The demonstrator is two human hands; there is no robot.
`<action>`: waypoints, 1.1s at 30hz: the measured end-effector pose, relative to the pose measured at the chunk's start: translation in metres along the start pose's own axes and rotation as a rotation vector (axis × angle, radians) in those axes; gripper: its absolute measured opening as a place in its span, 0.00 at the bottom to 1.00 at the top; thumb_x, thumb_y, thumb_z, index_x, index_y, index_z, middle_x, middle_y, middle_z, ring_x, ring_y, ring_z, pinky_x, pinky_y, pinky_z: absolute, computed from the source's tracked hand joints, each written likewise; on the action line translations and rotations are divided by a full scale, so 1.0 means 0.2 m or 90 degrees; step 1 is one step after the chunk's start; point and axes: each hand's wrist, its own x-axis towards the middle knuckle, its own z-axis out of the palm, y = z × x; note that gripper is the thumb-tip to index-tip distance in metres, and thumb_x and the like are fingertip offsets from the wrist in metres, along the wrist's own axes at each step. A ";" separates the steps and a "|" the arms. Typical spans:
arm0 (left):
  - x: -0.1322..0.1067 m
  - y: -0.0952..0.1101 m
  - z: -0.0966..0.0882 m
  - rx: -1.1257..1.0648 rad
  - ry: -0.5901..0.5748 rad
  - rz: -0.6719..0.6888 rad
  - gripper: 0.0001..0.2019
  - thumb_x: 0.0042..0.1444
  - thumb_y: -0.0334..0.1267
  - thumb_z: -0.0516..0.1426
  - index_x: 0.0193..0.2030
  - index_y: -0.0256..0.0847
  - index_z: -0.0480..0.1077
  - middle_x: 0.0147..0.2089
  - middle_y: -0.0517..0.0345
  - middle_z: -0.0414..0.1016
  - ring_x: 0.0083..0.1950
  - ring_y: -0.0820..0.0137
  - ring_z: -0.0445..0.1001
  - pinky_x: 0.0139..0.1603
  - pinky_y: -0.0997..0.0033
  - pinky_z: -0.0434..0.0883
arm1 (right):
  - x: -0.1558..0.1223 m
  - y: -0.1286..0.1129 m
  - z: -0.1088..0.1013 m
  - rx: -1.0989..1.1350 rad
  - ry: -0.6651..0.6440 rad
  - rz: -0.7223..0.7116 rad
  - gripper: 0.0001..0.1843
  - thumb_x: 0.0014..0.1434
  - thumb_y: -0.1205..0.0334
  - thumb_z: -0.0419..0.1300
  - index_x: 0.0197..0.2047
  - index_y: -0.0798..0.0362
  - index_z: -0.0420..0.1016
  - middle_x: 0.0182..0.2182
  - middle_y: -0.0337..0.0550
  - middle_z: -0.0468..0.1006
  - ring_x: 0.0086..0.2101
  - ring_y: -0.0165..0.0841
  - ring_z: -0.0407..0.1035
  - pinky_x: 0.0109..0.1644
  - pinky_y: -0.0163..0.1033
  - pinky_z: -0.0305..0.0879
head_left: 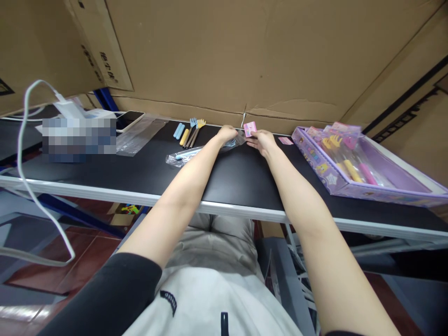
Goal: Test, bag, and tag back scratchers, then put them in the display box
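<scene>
Left grip (228,133) closed on clear bag (171,160) near one end, blue tool (184,154) inside, above worktop (241,182); right grip (264,140) pinches pink card (249,129) alongside; bag best kept taut, card flat.

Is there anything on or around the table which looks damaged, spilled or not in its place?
The cardboard wall behind the table looks creased near its bottom, unlike its flatter upper part. No spill shows; nothing else stands out.
</scene>
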 end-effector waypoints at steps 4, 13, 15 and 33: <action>-0.09 0.07 -0.02 -0.094 0.045 -0.076 0.09 0.49 0.24 0.57 0.33 0.41 0.71 0.47 0.49 0.85 0.50 0.61 0.80 0.56 0.63 0.75 | -0.02 -0.01 -0.01 0.000 -0.011 -0.003 0.16 0.72 0.76 0.56 0.33 0.51 0.62 0.28 0.34 0.77 0.28 0.26 0.76 0.49 0.39 0.79; -0.13 0.09 0.01 -0.257 0.150 -0.098 0.16 0.49 0.15 0.62 0.23 0.40 0.67 0.25 0.63 0.69 0.32 0.72 0.69 0.48 0.70 0.69 | -0.01 0.00 0.00 -0.043 -0.033 -0.002 0.15 0.72 0.79 0.54 0.36 0.52 0.67 0.26 0.36 0.77 0.26 0.25 0.74 0.39 0.31 0.76; -0.13 0.09 0.00 -0.269 0.154 -0.112 0.17 0.51 0.15 0.62 0.25 0.40 0.65 0.25 0.64 0.69 0.31 0.73 0.67 0.45 0.71 0.67 | -0.01 0.00 0.00 -0.043 -0.024 0.002 0.15 0.72 0.79 0.54 0.36 0.52 0.66 0.26 0.36 0.77 0.26 0.25 0.74 0.39 0.32 0.77; -0.12 0.08 0.03 -0.291 0.189 -0.073 0.26 0.63 0.29 0.69 0.22 0.42 0.59 0.22 0.66 0.67 0.29 0.75 0.64 0.37 0.74 0.61 | 0.10 0.03 -0.06 -0.028 -0.081 -0.086 0.11 0.64 0.70 0.62 0.34 0.50 0.63 0.33 0.35 0.79 0.38 0.30 0.78 0.56 0.45 0.76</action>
